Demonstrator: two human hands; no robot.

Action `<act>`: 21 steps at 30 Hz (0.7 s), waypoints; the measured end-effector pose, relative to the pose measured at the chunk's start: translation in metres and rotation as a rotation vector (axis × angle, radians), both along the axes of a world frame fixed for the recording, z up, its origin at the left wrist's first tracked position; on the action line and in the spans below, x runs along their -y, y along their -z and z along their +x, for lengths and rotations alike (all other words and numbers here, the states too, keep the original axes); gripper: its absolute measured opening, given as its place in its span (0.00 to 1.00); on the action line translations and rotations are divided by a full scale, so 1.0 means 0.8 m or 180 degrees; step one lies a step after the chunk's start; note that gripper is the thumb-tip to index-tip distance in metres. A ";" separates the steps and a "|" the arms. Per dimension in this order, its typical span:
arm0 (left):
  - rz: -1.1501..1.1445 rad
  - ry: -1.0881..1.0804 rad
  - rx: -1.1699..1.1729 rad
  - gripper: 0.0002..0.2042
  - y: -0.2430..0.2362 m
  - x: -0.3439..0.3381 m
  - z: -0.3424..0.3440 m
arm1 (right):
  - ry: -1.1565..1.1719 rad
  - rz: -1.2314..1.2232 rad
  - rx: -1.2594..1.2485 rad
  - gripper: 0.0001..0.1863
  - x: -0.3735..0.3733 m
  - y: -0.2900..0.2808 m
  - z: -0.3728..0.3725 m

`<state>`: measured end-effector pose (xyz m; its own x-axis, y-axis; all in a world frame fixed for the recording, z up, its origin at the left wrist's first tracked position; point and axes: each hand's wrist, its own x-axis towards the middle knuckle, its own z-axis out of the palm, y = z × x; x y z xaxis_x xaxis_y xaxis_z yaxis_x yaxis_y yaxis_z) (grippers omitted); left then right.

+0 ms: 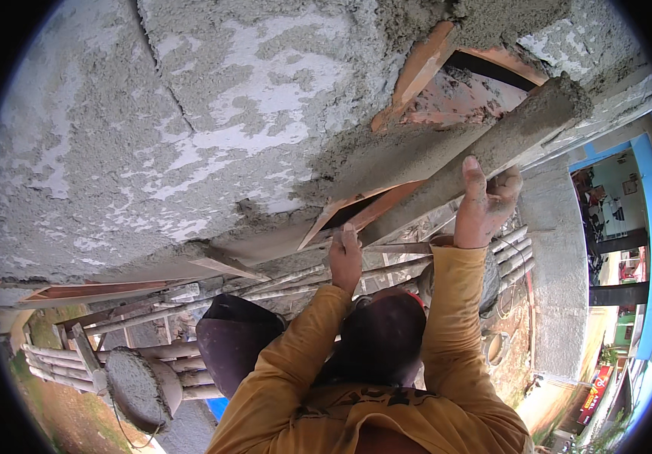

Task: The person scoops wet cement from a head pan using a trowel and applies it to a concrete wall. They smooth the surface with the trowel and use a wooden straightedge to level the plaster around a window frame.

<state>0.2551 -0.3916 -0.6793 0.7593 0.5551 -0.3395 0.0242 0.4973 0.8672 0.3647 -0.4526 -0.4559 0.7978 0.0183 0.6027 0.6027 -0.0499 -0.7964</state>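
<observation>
A long, narrow board (521, 136) coated in grey mortar slants up to the right along the lower edge of the mortared wall (265, 98). My right hand (483, 204) is wrapped around it, thumb on its near face and fingers curled at the other side. At its lower left end, my left hand (346, 257) is closed with the thumb pressed up; it appears to grip that end, though its fingers are partly hidden. Clumps of wet mortar cling to the board's upper right end. Behind it, wood-edged openings (485, 83) show in the wall's edge.
Below me run bamboo or wooden scaffold poles (189, 359). A round pan of grey mortar (136, 382) rests on them at the lower left, and another rounded mortar container (490, 284) is near my right forearm. A blue-framed opening (647, 227) stands at far right.
</observation>
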 end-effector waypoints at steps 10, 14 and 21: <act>-0.3123 0.0298 -0.0002 0.54 0.069 0.030 0.040 | 0.0426 -0.0083 0.0288 0.14 -0.032 -0.025 0.020; -0.3533 -0.0580 0.0594 0.43 0.057 0.008 0.078 | 0.0681 -0.0335 0.0306 0.15 -0.048 -0.026 0.018; -0.3967 -0.1408 0.0534 0.24 0.030 -0.017 0.127 | -0.0227 -0.0695 -0.0056 0.19 -0.018 -0.048 0.023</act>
